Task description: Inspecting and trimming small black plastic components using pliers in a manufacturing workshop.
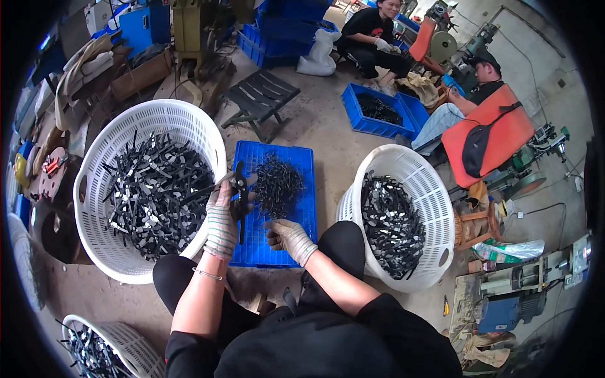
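Note:
My left hand (222,211), in a striped work glove, grips a black scissor-like metal tool (239,192) held upright over the blue crate (299,157). My right hand (287,236), also gloved, rests with curled fingers on the crate's near edge and seems to hold nothing. A small heap of black metal pieces (277,183) lies in the crate. A white basket (97,164) full of black metal blades stands at my left. Another white basket (435,201) of dark parts stands at my right.
A third white basket (129,343) sits at lower left. A dark low stool (259,94) stands beyond the crate. Two seated people work at the back right beside blue crates (362,110) and machines. Motors and clutter lie at the right.

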`<action>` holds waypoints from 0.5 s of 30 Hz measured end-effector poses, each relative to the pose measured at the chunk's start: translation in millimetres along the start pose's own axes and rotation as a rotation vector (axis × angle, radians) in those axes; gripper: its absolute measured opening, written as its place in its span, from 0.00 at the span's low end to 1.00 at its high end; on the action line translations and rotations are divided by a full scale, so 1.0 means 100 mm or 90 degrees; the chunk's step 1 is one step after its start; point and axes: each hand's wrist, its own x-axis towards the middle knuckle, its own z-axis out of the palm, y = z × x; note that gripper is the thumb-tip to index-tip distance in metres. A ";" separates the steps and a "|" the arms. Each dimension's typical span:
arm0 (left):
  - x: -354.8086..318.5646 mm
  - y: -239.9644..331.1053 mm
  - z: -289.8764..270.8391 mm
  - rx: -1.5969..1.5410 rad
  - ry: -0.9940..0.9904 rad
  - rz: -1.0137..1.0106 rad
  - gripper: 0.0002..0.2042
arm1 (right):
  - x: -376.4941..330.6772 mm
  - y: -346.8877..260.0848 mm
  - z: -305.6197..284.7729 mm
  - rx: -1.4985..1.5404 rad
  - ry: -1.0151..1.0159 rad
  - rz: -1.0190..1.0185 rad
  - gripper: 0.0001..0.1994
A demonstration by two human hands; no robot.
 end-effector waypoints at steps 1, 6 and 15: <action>0.01 -0.02 -0.03 0.002 0.001 0.002 0.20 | 0.01 0.02 0.01 -0.015 0.011 0.014 0.09; 0.07 -0.06 -0.12 0.045 0.013 -0.015 0.20 | 0.07 0.10 -0.02 -0.031 0.018 0.045 0.08; 0.01 -0.05 -0.13 0.048 0.088 -0.038 0.18 | 0.20 0.24 -0.10 -0.051 0.042 0.080 0.09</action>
